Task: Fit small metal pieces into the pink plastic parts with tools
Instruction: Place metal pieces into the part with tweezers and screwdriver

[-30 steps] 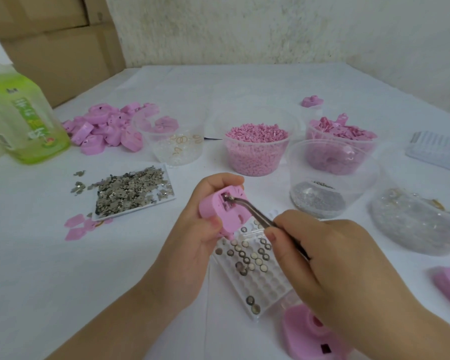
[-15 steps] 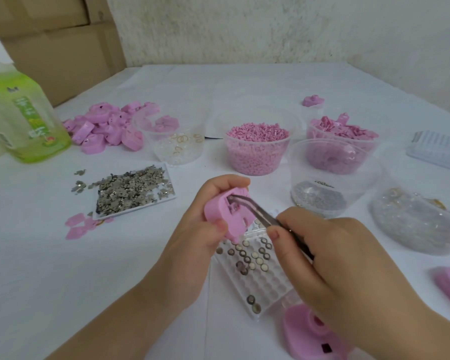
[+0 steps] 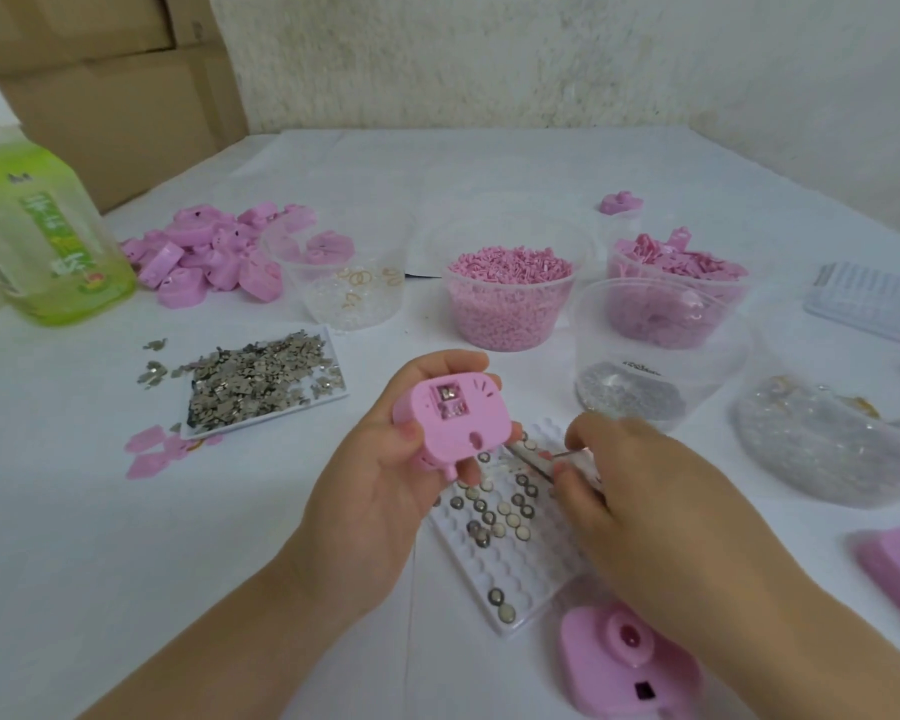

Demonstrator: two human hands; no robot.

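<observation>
In the left hand (image 3: 385, 491), pink part (image 3: 450, 423); tweezers (image 3: 528, 457) just beside.

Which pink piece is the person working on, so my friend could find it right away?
Start at the white tray of round metal discs near the table's front edge. Just above its far end, the left hand holds up the pink part. Unlike the other pink pieces, it is off the table, with shiny metal in its square window.

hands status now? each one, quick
Left hand: grip closed on the pink plastic part, metal pieces visible in its slot.
Right hand: grip closed on the tweezers, over the white tray.
</observation>
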